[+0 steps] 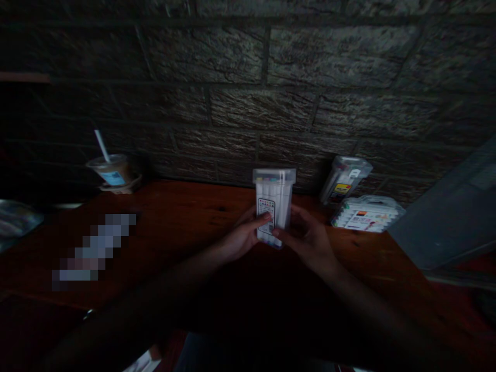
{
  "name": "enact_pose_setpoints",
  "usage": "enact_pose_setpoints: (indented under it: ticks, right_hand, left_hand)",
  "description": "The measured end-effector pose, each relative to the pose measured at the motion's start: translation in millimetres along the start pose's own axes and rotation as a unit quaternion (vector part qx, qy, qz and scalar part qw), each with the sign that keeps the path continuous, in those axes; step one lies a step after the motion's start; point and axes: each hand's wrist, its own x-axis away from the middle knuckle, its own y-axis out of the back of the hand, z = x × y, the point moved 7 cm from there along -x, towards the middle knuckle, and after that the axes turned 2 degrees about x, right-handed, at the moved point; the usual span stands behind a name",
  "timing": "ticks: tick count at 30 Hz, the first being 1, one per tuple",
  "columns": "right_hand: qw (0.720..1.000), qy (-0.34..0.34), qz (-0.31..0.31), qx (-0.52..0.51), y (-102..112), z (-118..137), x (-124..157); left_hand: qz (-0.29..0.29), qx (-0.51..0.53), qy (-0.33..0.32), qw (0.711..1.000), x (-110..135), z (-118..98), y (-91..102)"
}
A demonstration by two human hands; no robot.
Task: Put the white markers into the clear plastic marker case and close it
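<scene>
Between my two hands is a clear plastic case of markers [284, 199], held upright with its lid at the top and a printed label facing me. My left hand [242, 237] wraps its left side, the thumb lying across the label. From the right, my right hand [312, 243] grips the lower part, thumb on the front face. The fingers behind the case are hidden. White pens with coloured ends show faintly through the plastic.
Against the brick wall [236, 103], a second clear case [343, 178] leans at the right. Beside it lies a pack of white pens [366, 214]. A drink cup [116, 170] with a straw stands at the back left of the wooden table [186, 217]. A pixelated patch covers something at left.
</scene>
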Motion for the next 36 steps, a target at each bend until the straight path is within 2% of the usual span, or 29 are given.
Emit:
enact_pose_setpoints:
  ticks: [6, 13, 21, 28, 33, 36]
  right_hand:
    - [0.997, -0.017, 0.001, -0.072, 2.1, -1.9, -2.4]
    - [0.991, -0.034, 0.025, -0.131, 0.7, -2.6, -5.5]
    - [0.993, -0.033, -0.004, -0.115, 6.6, -9.1, -5.8]
    - [0.994, -0.020, 0.000, -0.106, 7.0, -6.8, -5.9]
    - [0.994, -0.020, -0.004, -0.103, 7.4, -8.4, -5.9]
    - [0.995, -0.009, 0.015, -0.100, 4.4, -6.9, -6.1]
  left_hand:
    - [0.019, -0.011, -0.015, 1.000, 0.3, -8.6, -1.1]
    - [0.007, -0.025, -0.010, 1.000, 0.9, -14.5, 3.0]
    - [0.011, -0.006, -0.011, 1.000, -3.4, -12.1, 10.2]
    - [-0.017, 0.006, -0.013, 1.000, -4.7, -10.3, 16.6]
    - [0.034, 0.004, -0.005, 0.999, -2.9, -8.5, 8.7]
    - [0.060, 0.007, -0.007, 0.998, -1.0, -9.4, 3.4]
